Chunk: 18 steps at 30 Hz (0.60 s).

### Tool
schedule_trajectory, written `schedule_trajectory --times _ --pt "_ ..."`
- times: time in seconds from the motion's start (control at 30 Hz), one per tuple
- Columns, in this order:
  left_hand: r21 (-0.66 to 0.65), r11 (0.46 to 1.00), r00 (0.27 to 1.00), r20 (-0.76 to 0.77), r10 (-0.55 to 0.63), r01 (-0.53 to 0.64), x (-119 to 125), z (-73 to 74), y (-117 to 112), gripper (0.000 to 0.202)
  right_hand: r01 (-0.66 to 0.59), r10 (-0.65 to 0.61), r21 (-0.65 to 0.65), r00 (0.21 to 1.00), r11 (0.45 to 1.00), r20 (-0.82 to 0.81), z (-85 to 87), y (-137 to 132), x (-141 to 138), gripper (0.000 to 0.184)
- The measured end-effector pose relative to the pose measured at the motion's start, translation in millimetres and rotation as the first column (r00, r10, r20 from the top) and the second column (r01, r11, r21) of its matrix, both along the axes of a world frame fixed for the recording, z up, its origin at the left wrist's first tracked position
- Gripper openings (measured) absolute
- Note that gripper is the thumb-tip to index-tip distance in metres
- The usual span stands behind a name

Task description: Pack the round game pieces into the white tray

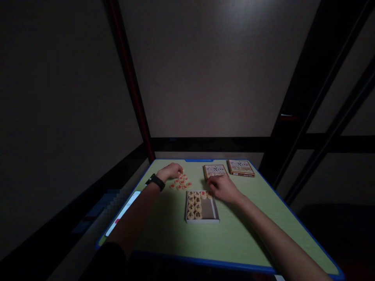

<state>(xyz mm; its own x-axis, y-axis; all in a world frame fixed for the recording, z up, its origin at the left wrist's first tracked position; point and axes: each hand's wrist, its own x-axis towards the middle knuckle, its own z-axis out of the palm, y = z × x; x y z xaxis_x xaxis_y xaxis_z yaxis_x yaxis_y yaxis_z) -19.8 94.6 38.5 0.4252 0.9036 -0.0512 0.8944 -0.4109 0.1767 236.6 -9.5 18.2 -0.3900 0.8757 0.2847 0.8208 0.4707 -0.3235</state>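
Observation:
My left hand, with a black watch on the wrist, reaches to the far side of a loose group of red-marked Chinese chess pieces. Its fingers are closed at a piece there, mostly hidden by them. Just beyond the far right corner of an open shallow box, my right hand has its fingers curled together; what they hold, if anything, is hidden. Two columns of black-marked pieces fill the box's left part. Two red-marked pieces lie in its far row, the rightmost under my right fingers.
Behind my right hand lies a printed box. Another printed box rests at the table's far right. A lit phone or tablet lies along the left edge of the green table, which has a blue rim. Walls stand close behind and left.

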Motion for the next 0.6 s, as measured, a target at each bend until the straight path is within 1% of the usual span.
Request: schedule_trajectory --times 0.17,0.4,0.47,0.6 --pt "0.012 1.000 0.997 -0.070 0.009 -0.008 3.4 -5.6 2.4 0.020 0.006 -0.006 -0.009 0.999 1.000 0.041 2.5 -4.5 -4.6 0.026" --pt "0.048 0.998 0.993 -0.113 -0.023 0.028 2.8 -5.1 -8.6 0.014 0.005 -0.005 -0.010 0.999 1.000 0.036 1.8 -4.9 -4.7 0.026" --pt "0.087 0.996 0.995 -0.098 -0.012 0.020 -0.2 -2.5 -6.9 0.016 0.004 -0.004 -0.004 0.999 1.000 0.033 0.7 -4.2 -4.2 0.026" --pt "0.139 0.989 0.997 -0.061 0.052 -0.043 -4.3 1.3 5.2 0.020 -0.011 0.011 -0.006 0.999 1.000 0.044 0.7 -4.0 -3.6 0.025"
